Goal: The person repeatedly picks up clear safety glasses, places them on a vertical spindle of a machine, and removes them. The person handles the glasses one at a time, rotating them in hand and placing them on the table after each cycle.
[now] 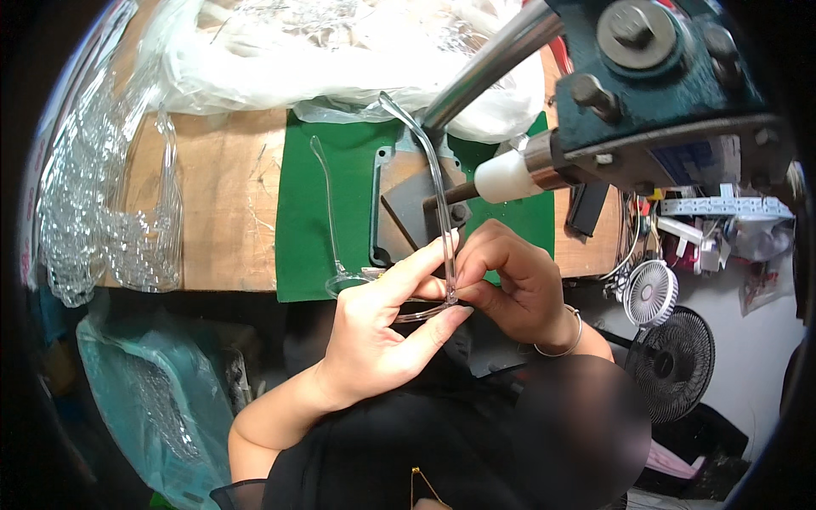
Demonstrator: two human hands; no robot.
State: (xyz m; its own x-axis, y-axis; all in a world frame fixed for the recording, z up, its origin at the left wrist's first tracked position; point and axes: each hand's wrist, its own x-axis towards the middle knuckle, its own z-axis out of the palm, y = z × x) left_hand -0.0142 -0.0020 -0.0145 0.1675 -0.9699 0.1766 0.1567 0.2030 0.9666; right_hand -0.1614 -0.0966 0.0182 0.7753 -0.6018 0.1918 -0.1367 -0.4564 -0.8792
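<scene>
A clear plastic eyeglass frame (439, 191) is held up over the front edge of the green mat (310, 255), with both temples unfolded and pointing away from me. My left hand (370, 340) grips the front of it near the right hinge, thumb below and fingers above. The fingers of my right hand (514, 280) are curled and pinched together right beside that same hinge. Whatever lies between those right fingertips is hidden or too small to name. Beyond the hands, a metal base plate (408, 183) rests on the mat.
A dark green bench press (671, 93) overhangs from the upper right. Many clear eyeglass frames (144, 246) are stacked at the left on the wooden table (229, 195). White plastic bags (255, 76) cover the back. A teal bag (136, 365) sits lower left; two fans (651, 293) stand right.
</scene>
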